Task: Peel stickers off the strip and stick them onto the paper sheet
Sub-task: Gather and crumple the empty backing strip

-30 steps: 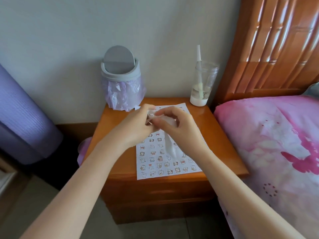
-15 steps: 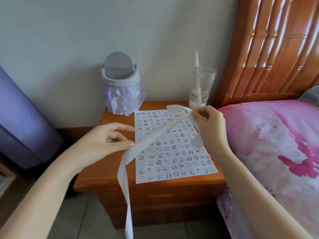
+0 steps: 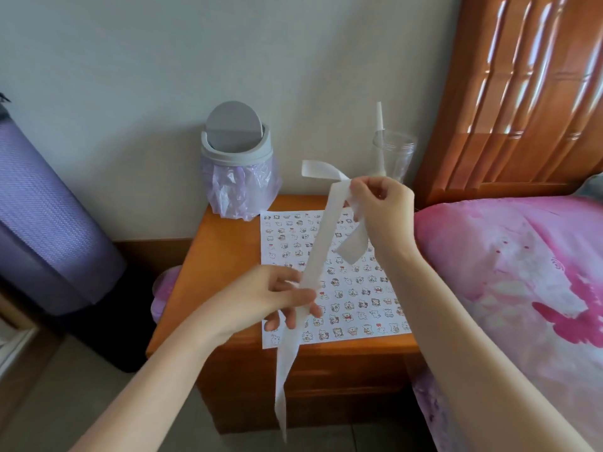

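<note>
A long white strip [image 3: 321, 243] runs from my raised right hand down past my left hand and hangs below the table's front edge. My right hand [image 3: 380, 207] pinches the strip's upper part, where two loose ends curl off. My left hand [image 3: 277, 298] holds the strip lower down between thumb and fingers. Under both hands a white paper sheet [image 3: 359, 288] covered with several rows of small cartoon stickers lies flat on the wooden bedside table [image 3: 208, 272].
A small grey swing-lid bin [image 3: 236, 158] with a lilac bag stands at the table's back left. A clear plastic cup [image 3: 393, 154] with a white stick in it stands back right. A pink bed [image 3: 522, 272] borders the right side, a purple roll [image 3: 42, 216] the left.
The strip, bunched between both hands over the sheet a second ago, has been drawn out long. My right hand rose with the upper end; my left hand slid down and closed on the strip.
</note>
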{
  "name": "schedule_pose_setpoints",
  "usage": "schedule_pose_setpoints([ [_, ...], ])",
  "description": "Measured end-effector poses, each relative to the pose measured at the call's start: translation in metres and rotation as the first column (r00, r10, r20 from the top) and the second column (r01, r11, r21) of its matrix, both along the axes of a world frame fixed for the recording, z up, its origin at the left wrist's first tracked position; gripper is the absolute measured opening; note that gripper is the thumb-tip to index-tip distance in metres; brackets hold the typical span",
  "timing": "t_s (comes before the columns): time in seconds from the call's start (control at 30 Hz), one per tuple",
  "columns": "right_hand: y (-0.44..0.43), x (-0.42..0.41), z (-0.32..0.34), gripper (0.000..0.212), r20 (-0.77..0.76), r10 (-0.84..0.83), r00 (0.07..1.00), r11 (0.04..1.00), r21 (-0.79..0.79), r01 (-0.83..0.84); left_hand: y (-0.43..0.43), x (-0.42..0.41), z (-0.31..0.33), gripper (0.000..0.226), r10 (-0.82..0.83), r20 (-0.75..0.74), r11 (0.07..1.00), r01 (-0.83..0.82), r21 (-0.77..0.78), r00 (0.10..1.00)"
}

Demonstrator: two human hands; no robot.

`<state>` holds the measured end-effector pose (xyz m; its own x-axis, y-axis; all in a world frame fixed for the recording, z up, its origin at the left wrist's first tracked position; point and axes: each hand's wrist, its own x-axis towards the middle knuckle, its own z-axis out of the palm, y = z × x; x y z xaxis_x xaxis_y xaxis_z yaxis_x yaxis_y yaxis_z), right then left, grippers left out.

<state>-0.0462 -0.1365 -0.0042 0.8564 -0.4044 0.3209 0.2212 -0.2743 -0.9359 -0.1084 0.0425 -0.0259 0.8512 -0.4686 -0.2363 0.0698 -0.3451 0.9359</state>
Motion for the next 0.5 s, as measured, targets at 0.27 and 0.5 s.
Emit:
schedule_pose_setpoints([
  [0.27,0.017,-0.03,-0.013,0.005,-0.067,0.242,0.968,0.951,-0.181,-0.25,0.007,0.005,0.018,0.016,0.435,0.127,0.856,-0.366,-0.366,0.891],
  [0.5,0.042,-0.063,-0.03,0.011,-0.117,0.564,0.817,0.802,0.315,-0.508,-0.023,0.019,0.022,0.012,0.609,0.135,0.719,-0.472,-0.511,0.782],
])
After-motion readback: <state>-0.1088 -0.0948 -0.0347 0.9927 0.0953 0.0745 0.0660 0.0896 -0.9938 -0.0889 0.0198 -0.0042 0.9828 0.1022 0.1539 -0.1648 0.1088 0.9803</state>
